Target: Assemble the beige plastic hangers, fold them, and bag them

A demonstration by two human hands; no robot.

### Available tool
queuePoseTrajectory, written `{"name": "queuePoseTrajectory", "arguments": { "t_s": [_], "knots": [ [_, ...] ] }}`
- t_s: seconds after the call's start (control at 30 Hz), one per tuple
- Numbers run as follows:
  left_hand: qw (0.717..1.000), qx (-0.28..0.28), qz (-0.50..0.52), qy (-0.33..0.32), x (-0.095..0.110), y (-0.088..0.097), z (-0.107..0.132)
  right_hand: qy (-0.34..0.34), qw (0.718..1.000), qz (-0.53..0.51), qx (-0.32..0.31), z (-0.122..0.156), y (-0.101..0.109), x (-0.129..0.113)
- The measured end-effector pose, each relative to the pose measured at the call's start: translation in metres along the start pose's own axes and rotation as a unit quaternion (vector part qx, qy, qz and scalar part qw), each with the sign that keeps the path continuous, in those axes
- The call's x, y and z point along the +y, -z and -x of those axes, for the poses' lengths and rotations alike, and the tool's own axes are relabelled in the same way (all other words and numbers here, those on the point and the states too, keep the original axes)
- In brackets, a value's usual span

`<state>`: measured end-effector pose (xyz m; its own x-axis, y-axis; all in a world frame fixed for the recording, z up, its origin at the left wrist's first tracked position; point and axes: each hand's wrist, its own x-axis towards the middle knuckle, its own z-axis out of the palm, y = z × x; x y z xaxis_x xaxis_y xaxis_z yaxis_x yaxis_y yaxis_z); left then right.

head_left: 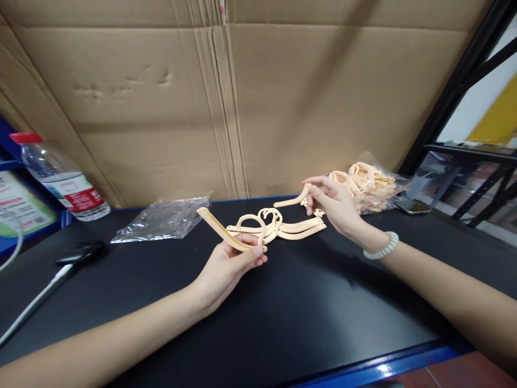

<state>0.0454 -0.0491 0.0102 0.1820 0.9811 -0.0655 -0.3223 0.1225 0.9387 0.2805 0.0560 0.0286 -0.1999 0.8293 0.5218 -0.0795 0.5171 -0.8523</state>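
Note:
Between the thumb and fingers of my left hand [232,263] is a cream hanger piece with a hook [220,226], its straight arm slanting up to the left. My right hand [331,202] pinches a loose hanger arm [291,202] by one end, above the table. Several assembled-looking hangers [301,229] lie stacked on the table between the hands, their hooks at the middle of the pile. Small cream parts show just under my right fingers, partly hidden. Behind my right hand sits a clear bag of hanger parts [371,186].
An empty-looking clear plastic bag [161,220] lies at the back left of the black table [283,312]. Beyond it stands a water bottle [68,178]. A black device with a white cable [81,252] is at the left, a phone [412,206] at the right. Cardboard [161,97] walls the back.

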Motion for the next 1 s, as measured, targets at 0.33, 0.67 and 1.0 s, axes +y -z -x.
{"name": "queuePoseTrajectory", "arguments": {
  "t_s": [0.33,0.67,1.0],
  "knots": [
    [1.0,-0.008,-0.005,-0.003,0.0,-0.001,0.0,-0.211,0.952,-0.212,-0.064,0.038,-0.042,-0.022],
    [0.999,-0.03,-0.024,-0.015,-0.002,0.003,-0.002,-0.272,0.927,-0.239,-0.098,0.049,-0.052,-0.013],
    [0.998,-0.036,-0.036,-0.025,-0.002,0.002,-0.003,-0.293,0.921,-0.205,-0.152,0.055,-0.059,-0.013]
  ]
}}
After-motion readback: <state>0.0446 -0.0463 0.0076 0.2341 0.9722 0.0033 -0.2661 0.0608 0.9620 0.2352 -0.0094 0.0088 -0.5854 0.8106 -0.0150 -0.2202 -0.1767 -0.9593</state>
